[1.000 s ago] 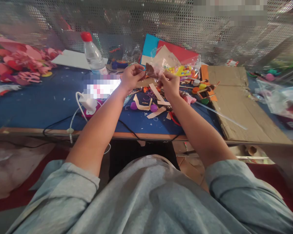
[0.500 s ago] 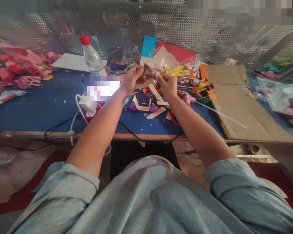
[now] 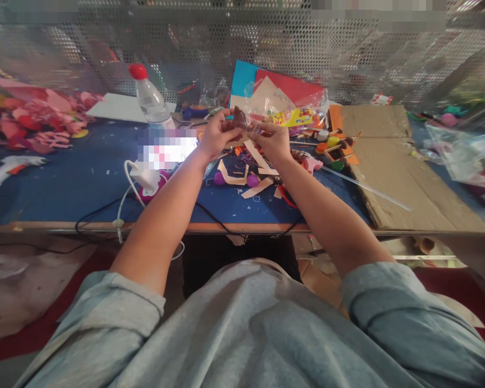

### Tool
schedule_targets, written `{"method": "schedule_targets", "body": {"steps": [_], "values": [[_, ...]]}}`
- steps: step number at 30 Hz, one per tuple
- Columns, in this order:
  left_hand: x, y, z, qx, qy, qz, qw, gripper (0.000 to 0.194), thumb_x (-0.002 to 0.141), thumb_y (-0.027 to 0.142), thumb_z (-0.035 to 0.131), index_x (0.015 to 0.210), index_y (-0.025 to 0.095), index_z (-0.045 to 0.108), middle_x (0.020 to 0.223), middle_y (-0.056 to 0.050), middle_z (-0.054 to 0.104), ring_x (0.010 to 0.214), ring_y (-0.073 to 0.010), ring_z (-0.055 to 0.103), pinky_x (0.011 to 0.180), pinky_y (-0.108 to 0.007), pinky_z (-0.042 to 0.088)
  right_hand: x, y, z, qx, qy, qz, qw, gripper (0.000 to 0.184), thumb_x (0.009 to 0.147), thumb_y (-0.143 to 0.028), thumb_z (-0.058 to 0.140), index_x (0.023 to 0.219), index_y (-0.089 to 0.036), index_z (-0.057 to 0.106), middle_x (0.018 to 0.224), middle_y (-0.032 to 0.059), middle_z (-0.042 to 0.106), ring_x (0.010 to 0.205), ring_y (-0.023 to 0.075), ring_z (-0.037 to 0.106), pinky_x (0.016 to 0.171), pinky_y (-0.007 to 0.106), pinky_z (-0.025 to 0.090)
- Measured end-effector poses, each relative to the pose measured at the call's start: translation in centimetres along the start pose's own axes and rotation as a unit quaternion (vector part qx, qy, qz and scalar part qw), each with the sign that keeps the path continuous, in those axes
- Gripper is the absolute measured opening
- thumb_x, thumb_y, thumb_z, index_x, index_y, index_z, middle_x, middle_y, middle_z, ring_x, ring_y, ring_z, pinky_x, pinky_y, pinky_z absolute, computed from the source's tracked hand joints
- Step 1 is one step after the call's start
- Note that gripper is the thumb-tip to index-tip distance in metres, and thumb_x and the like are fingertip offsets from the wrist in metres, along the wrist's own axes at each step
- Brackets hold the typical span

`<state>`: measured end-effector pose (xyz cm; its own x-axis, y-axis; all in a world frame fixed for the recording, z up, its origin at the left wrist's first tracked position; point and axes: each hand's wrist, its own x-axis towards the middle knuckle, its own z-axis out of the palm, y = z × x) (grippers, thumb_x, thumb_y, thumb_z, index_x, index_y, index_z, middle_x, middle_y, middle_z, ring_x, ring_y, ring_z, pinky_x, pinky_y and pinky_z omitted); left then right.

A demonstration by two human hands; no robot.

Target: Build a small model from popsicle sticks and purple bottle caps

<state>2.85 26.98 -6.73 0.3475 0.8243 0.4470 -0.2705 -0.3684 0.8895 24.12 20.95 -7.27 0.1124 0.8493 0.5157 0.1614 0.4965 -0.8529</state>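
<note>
Over the far middle of a blue table [image 3: 64, 178], my left hand [image 3: 217, 134] and my right hand [image 3: 271, 141] are raised close together. Both pinch a small brown craft piece [image 3: 239, 118] in a clear plastic wrapper [image 3: 262, 116]. The left fingers curl round the brown end; the right fingers grip the wrapper beside it. Just below the hands lie tan paper strips [image 3: 255, 156], purple balls [image 3: 252, 180] and small scraps.
A red-capped water bottle [image 3: 149, 98] stands back left, near a white charger [image 3: 142, 173] with cables. Pink foam cutouts [image 3: 36, 116] are heaped far left. Coloured sheets [image 3: 291, 86] lean on the mesh wall. Cardboard [image 3: 392, 167] covers the right; a plastic bag [image 3: 464, 156] lies far right.
My two hands have drawn closer together around the brown piece and shifted slightly left. The view has tilted a little.
</note>
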Motion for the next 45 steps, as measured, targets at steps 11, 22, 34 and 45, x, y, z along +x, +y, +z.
{"method": "schedule_targets", "body": {"steps": [11, 22, 34, 45], "values": [[-0.2, 0.6, -0.1, -0.018, 0.000, -0.038, 0.999, 0.060, 0.086, 0.029, 0.102, 0.137, 0.027, 0.071, 0.112, -0.006, 0.087, 0.107, -0.0263, 0.087, 0.107, -0.046, 0.069, 0.1, 0.3, 0.1, -0.046, 0.008, -0.021, 0.999, 0.080, 0.082, -0.104, 0.074, 0.096, -0.025, 0.080, 0.070, 0.0011, 0.066, 0.059, 0.0175, 0.067, 0.057, 0.036, 0.059], [0.6, -0.3, -0.9, 0.014, 0.061, -0.002, 0.998, 0.036, 0.101, 0.041, 0.092, 0.123, 0.023, 0.072, 0.105, -0.004, 0.083, 0.110, -0.0252, 0.088, 0.112, -0.048, 0.067, -0.1, -0.4, -0.1, -0.038, -0.007, -0.019, 0.999, 0.077, 0.087, -0.100, 0.074, 0.105, -0.026, 0.082, 0.062, -0.0002, 0.064, 0.060, 0.0194, 0.068, 0.058, 0.037, 0.061], [0.6, -0.1, -0.7, 0.020, 0.045, 0.014, 0.999, 0.051, 0.084, 0.052, 0.106, 0.112, 0.025, 0.072, 0.098, -0.002, 0.081, 0.107, -0.0259, 0.087, 0.106, -0.044, 0.069, 0.0, -0.3, -0.2, -0.046, -0.015, -0.012, 0.999, 0.069, 0.089, -0.090, 0.082, 0.110, -0.025, 0.085, 0.083, 0.0043, 0.075, 0.067, 0.0190, 0.071, 0.062, 0.037, 0.062], [1.0, -0.3, -1.4, 0.009, 0.076, 0.038, 0.996, 0.063, 0.076, 0.066, 0.105, 0.112, 0.029, 0.068, 0.097, -0.002, 0.075, 0.113, -0.0257, 0.081, 0.104, -0.041, 0.065, 0.4, 0.6, 0.1, -0.025, 0.023, 0.012, 0.999, 0.082, 0.085, -0.104, 0.071, 0.110, -0.027, 0.082, 0.068, 0.0017, 0.069, 0.067, 0.0220, 0.075, 0.067, 0.041, 0.070]]}}
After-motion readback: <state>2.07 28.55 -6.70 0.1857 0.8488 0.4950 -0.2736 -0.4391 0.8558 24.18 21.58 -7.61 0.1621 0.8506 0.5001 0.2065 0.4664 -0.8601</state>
